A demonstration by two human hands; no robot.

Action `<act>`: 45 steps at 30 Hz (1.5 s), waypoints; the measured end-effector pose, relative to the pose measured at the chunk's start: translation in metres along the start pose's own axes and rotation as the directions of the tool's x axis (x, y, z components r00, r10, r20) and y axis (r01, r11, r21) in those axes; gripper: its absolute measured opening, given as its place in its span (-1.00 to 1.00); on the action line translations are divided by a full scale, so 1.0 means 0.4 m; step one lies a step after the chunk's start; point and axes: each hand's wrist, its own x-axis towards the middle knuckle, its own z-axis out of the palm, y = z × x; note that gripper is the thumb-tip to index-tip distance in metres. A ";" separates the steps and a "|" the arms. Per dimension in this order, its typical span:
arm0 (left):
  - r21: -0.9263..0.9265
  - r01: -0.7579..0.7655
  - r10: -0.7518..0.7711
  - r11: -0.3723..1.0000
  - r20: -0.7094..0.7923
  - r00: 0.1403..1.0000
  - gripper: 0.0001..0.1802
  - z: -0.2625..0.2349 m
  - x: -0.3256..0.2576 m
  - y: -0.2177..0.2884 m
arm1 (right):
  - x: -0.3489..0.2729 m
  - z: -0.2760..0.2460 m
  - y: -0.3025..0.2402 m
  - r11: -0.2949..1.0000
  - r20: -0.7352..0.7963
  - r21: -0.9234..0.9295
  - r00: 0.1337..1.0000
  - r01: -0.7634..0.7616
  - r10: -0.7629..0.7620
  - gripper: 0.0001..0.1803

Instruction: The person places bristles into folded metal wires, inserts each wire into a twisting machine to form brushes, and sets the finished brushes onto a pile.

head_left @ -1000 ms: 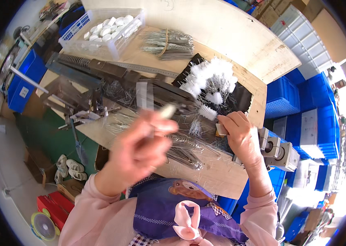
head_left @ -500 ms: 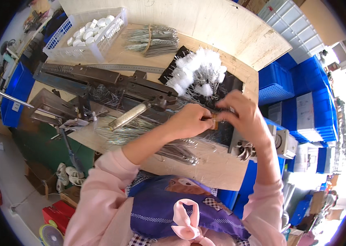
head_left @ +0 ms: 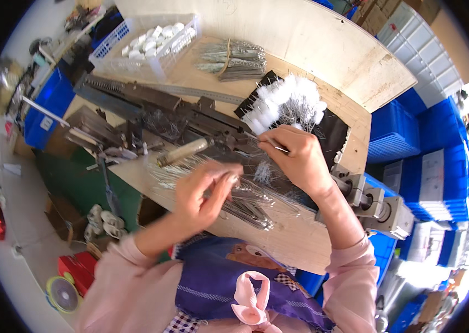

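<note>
My right hand (head_left: 301,158) is closed in a pinch on a thin silver-coloured wire-like piece (head_left: 254,136) at the right end of a dark metal bench device (head_left: 193,114). Lower and to the left, my left hand (head_left: 198,194) is slightly blurred, thumb and forefinger brought together; whatever lies between them cannot be made out. Beneath its fingertips are loose bundles of thin looped metal wires (head_left: 251,208). Just beyond my right hand, white-bristled wire brushes (head_left: 287,102) are heaped on a black sheet (head_left: 331,130). A pale wispy tuft (head_left: 268,172) lies between the hands.
A clear plastic basket (head_left: 159,69) of white round pieces and a banded wire bundle (head_left: 232,60) stand at the back. The device's pale-wrapped handle (head_left: 184,151) juts toward me. A metal motor-like unit (head_left: 381,205) sits at the right table edge, with blue crates (head_left: 392,130) beyond.
My hands were together over a small orange-brown piece and have parted. The left has moved left and nearer over the wires; the right has moved left to the device's end. The view has shifted slightly.
</note>
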 end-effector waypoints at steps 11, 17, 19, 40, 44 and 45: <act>-0.210 0.578 -0.525 0.788 0.260 0.810 -0.74 0.079 -0.024 -0.077 | 0.012 0.016 0.012 0.995 0.078 -0.095 0.997 -0.005 0.012 -0.89; -0.103 0.552 -0.479 0.827 0.385 0.789 -0.84 -0.023 -0.006 -0.092 | -0.033 0.031 -0.060 0.891 -0.003 -0.432 0.988 0.138 -0.154 -0.66; -0.278 0.693 -0.663 0.665 0.209 0.719 -0.62 -0.122 -0.083 -0.184 | -0.155 0.038 -0.079 0.920 0.088 -0.366 0.989 0.143 -0.119 -0.59; -0.632 0.638 -0.308 0.440 0.561 0.768 -0.68 0.106 0.023 0.016 | -0.268 0.073 0.091 0.657 -0.104 -0.600 0.859 -0.456 0.502 -0.71; -0.427 0.885 -0.460 0.186 0.758 0.463 -0.69 0.214 0.078 -0.031 | -0.300 0.075 0.058 0.853 0.001 -0.399 0.930 -0.335 0.366 -0.81; -0.519 0.833 -0.536 0.191 0.656 0.532 -0.68 0.217 0.070 -0.038 | -0.310 0.066 0.023 0.847 0.057 -0.430 0.927 -0.312 0.370 -0.78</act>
